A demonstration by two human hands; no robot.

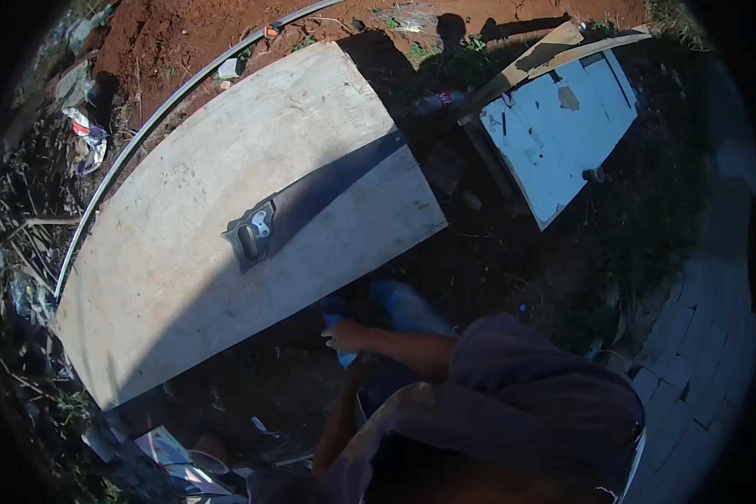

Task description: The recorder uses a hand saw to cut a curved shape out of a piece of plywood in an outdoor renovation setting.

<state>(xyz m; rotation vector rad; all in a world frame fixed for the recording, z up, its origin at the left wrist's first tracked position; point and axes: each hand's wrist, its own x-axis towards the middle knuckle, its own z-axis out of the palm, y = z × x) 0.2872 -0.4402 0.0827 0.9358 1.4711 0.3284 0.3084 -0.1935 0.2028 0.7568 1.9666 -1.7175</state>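
Note:
Both my hands are close together in front of my body, below the near edge of a pale wooden board [227, 176]. My right hand [345, 336] is closed around a light blue thing [344, 359], whose kind I cannot make out. Just below it, my left hand [359, 370] is in deep shadow beside the same thing; its fingers do not show clearly. A hand saw [336, 186] lies flat on the board. Its dark handle [250, 237] is toward the middle and its blade runs to the right edge. Neither hand touches the saw.
A battered white panel [554, 134] with loose wooden strips [529, 63] lies at the far right. A long curved grey strip [134, 143] runs behind the board. Rubble and litter lie left, paving [680, 361] right. A pot [209, 454] stands at the lower left.

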